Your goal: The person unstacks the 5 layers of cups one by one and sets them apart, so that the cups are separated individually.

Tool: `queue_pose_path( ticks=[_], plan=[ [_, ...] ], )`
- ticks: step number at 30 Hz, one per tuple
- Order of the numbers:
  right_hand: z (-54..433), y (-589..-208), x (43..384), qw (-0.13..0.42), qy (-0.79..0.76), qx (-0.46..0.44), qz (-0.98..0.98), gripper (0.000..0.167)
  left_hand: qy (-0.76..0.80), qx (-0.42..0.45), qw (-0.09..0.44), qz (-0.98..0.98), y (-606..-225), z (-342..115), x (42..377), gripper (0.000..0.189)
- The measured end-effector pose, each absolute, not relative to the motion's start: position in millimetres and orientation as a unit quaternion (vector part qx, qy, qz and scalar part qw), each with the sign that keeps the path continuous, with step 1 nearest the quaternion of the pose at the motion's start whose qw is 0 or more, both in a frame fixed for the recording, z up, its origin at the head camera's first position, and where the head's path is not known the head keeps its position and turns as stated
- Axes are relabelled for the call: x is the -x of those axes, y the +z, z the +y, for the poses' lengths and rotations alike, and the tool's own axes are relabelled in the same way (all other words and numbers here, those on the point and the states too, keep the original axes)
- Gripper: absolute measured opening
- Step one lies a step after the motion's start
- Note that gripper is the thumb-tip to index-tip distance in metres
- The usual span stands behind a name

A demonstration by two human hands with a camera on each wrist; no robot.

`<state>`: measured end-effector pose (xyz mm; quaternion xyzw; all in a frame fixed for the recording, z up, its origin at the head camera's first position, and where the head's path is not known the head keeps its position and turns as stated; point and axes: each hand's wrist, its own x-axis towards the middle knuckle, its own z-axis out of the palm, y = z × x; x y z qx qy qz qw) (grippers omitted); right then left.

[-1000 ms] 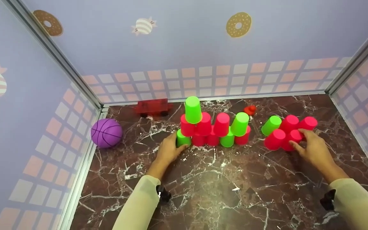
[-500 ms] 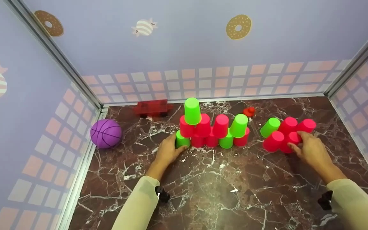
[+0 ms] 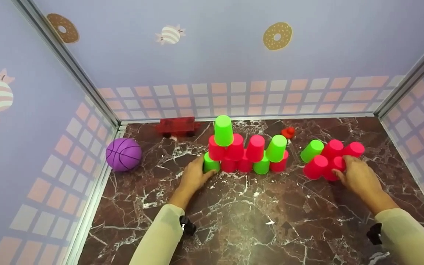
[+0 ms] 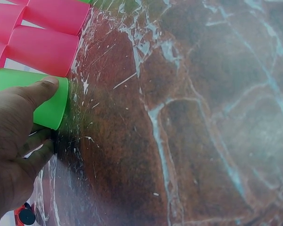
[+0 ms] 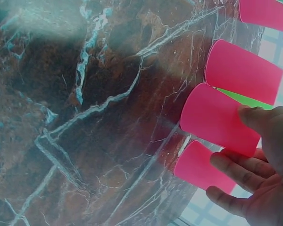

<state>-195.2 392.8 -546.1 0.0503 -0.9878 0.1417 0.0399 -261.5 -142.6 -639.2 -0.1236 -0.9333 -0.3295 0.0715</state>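
My left hand (image 3: 193, 176) holds a green cup (image 3: 211, 163) at the left end of a stack of upside-down cups. In the left wrist view the thumb lies across the front of this cup, the other fingers behind it. Red-pink cups (image 3: 256, 148) and green ones form the stack's two lower rows. A single green cup (image 3: 223, 130) tops its left side. At the right, my right hand (image 3: 362, 180) grips a red-pink cup (image 5: 219, 117) between thumb and fingers. Beside that cup stand a green cup (image 3: 312, 151) and several red-pink cups (image 3: 315, 166).
A purple ball (image 3: 123, 154) sits by the left wall. Behind the stack are a translucent red toy car (image 3: 177, 126) to the left and a small red-orange toy (image 3: 288, 133) to the right. Patterned walls (image 3: 226, 55) enclose the dark marbled surface (image 3: 241, 221).
The head view has tilted slightly, so everything sits a little lower in the frame. My right fingers have drawn in slightly around their cup; the left hand keeps its hold. The stack stands unchanged.
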Motion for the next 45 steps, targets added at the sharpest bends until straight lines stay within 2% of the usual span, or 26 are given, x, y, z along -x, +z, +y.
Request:
queue_pose_path(
  ticks=[7,14,19,26,32,34,36,39,45],
  plan=[
    [391,-545,195,0.032,0.135,-0.048,-0.989,0.039,-0.350,0.116,0.050,-0.928,-622,-140,252,0.061],
    [392,-546,194,0.060,0.131,-0.062,-0.988,0.041,-0.304,0.112,0.077,-0.943,-668,-145,272,0.068],
    [394,-547,194,0.062,0.132,-0.065,-0.987,0.043,-0.289,0.112,0.079,-0.948,-677,-147,280,0.070],
    [397,-546,192,0.062,0.129,-0.078,-0.987,0.050,-0.304,0.116,0.067,-0.943,-672,-147,277,0.069],
    [396,-545,193,0.058,0.131,-0.078,-0.987,0.048,-0.325,0.122,0.085,-0.934,-663,-147,271,0.066],
    [396,-544,194,0.050,0.131,-0.072,-0.987,0.048,-0.334,0.119,0.070,-0.933,-647,-144,265,0.064],
    [396,-544,194,0.045,0.130,-0.069,-0.988,0.048,-0.337,0.117,0.065,-0.932,-648,-145,265,0.065],
    [397,-544,195,0.039,0.125,-0.070,-0.989,0.052,-0.328,0.112,0.057,-0.936,-653,-146,268,0.067],
    [396,-543,194,0.051,0.106,-0.070,-0.991,0.072,-0.315,0.125,0.087,-0.937,-648,-147,263,0.067]
  ],
)
